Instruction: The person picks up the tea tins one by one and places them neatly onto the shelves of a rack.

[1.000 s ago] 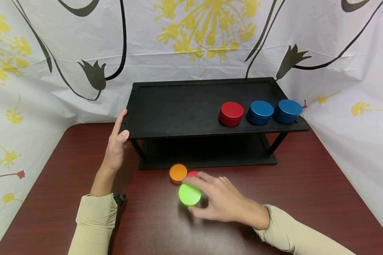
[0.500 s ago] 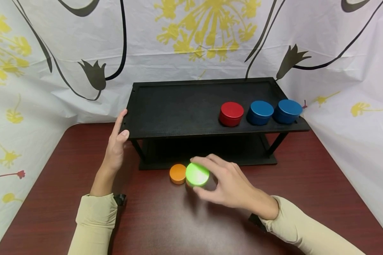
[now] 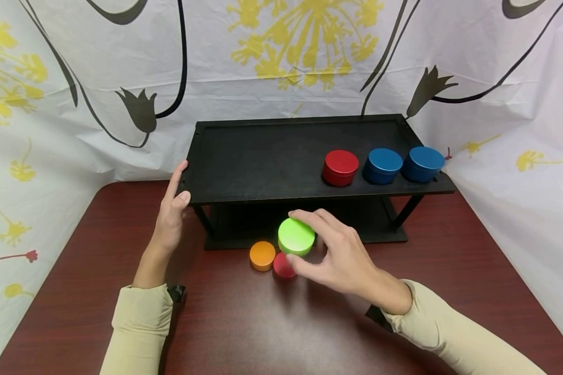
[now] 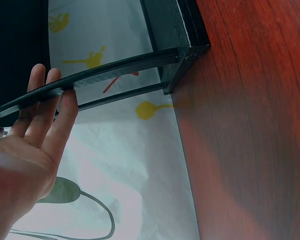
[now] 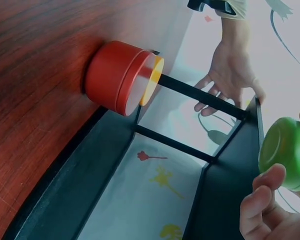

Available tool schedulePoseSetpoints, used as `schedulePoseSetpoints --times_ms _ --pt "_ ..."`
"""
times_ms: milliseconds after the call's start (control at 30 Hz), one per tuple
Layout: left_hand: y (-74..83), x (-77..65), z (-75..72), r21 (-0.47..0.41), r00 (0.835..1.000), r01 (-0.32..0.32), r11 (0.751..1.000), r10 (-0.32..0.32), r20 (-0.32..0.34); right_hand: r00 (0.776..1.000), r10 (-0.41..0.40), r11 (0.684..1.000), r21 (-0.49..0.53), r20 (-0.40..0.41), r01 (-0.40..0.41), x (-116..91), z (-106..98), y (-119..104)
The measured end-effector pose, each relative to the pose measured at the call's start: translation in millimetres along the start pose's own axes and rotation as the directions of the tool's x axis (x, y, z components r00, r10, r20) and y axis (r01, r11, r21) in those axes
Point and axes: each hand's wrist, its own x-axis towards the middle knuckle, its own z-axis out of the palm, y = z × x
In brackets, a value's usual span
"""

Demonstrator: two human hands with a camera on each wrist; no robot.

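Head view: the right hand [image 3: 344, 255] grips the green tin [image 3: 296, 237] between thumb and fingers, in front of the black shelf [image 3: 258, 161]. The small red tin [image 3: 283, 266] and the orange tin [image 3: 262, 256] stand side by side on the table [image 3: 244, 323].

Left wrist view: the left hand [image 4: 32, 150] is unclenched, its extended fingers touching the shelf edge.

Right wrist view: the green tin is raised clear of the table.

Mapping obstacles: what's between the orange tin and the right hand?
In the head view, between the orange tin and the right hand: a red tin on the table, and the green tin that hand pinches.
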Motion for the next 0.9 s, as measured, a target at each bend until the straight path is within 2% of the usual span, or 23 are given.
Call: schedulePoseSetpoints --times_ms 300,567,900 --pt "1.1 -0.1 1.2 0.010 1.000 0.023 1.000 -0.023 -0.006 0.998 0.001 1.000 0.001 -0.056 -0.001 10 -7 -2" --pt "2.9 0.2 1.8 0.017 1.000 0.020 1.000 -0.019 -0.018 0.987 -0.003 0.999 -0.032 -0.158 -0.002 27 -22 -4" --pt "1.5 0.5 0.5 0.002 1.000 0.026 1.000 -0.025 -0.015 0.979 0.027 0.997 -0.069 -0.203 -0.042 39 -20 -4"
